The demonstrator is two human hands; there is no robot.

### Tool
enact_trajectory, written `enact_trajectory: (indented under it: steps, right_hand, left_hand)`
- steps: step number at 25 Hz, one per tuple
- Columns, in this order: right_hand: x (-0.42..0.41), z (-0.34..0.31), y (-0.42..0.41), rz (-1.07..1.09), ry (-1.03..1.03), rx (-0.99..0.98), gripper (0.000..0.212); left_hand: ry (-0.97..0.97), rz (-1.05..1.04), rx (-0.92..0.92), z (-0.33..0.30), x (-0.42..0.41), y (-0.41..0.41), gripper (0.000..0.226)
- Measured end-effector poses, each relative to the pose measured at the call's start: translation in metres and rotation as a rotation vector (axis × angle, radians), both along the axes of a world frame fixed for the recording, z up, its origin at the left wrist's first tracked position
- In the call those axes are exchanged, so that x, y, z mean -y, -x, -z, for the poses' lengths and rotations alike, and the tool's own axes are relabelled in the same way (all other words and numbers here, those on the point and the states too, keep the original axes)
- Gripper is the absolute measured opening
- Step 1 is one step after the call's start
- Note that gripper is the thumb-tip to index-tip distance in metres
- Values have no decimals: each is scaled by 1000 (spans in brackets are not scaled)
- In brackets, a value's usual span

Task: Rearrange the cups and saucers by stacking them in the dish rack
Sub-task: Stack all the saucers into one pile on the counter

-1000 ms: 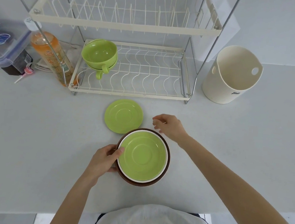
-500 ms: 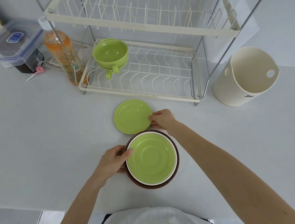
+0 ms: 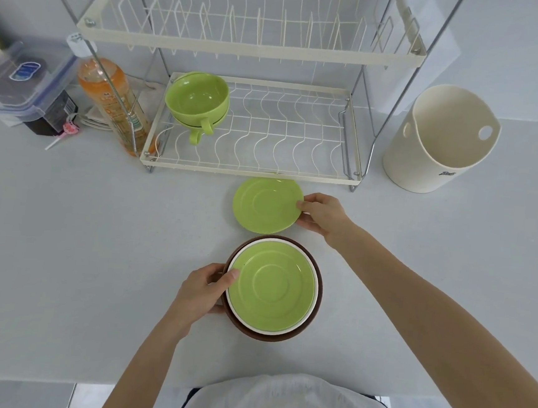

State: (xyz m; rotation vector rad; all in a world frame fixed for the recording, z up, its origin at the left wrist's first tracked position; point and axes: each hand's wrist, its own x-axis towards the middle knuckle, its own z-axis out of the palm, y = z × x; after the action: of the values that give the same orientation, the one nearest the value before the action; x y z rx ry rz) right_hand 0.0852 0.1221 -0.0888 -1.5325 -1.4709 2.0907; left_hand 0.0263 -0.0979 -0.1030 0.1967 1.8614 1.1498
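A green saucer (image 3: 266, 205) is pinched at its right rim by my right hand (image 3: 322, 215), just in front of the dish rack (image 3: 251, 169). Nearer to me a stack of saucers (image 3: 271, 288) rests on the counter: a green one on top, a white one under it, a brown one at the bottom. My left hand (image 3: 203, 290) grips the left edge of this stack, thumb on the green rim. Two green cups (image 3: 197, 100), one inside the other, sit at the left of the rack's lower shelf.
The rack's upper shelf (image 3: 252, 44) overhangs the lower one. A cream utensil holder (image 3: 439, 140) stands to the right of the rack. An orange bottle (image 3: 112, 99) and a plastic box (image 3: 24, 81) are at the left.
My right hand reached left, took the lone green saucer by its rim and moved it toward the rack. My left hand has stayed on the stack.
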Motion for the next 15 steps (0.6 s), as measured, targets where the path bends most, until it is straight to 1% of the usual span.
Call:
enact_trajectory:
  steps: [7, 10, 15]
  right_hand:
    - [2, -10, -46, -17, 65, -68, 16]
    - [4, -15, -62, -68, 62, -81, 14]
    - [15, -14, -83, -201, 32, -43, 14]
  left_hand:
    - [-4, 1, 1, 0, 0, 0, 19]
    - [-3, 4, -1, 0, 0, 0, 18]
    - [-1, 2, -8, 2, 0, 0, 20]
